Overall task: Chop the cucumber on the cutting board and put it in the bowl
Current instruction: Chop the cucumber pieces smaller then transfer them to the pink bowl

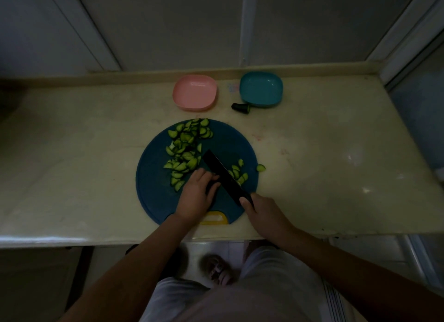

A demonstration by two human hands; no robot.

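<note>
Chopping is under way, and this is the fiddly end of it. With so little left to cut, the left hand (195, 194) wants its fingertips tucked back and its knuckles against the flat of the knife (223, 174). Strokes should be short and straight down, so the blade never climbs over a finger. Left hand, then: fingers curled down tight beside the blade, pinning what looks like the last dark uncut piece (212, 186) of cucumber to the cutting board (153, 191). The light is dim, so call that likely, not certain. The right hand (263, 212) is clenched round the knife handle, thumb on top, blade angled to the far left across the board. Moving out: a big heap of sliced cucumber (185, 151) lies on the far left of the board, a smaller cluster (239, 173) just right of the blade, and one stray slice (260, 168) at the board's right rim. Beyond, at the far edge of the worktop (324, 141), stand a pink bowl (194, 95) and a teal bowl (261, 89), nothing in either, with a cut-off end (241, 107) just near of the teal one. Nothing bowled yet, and which bowl is meant I can't tell
</note>
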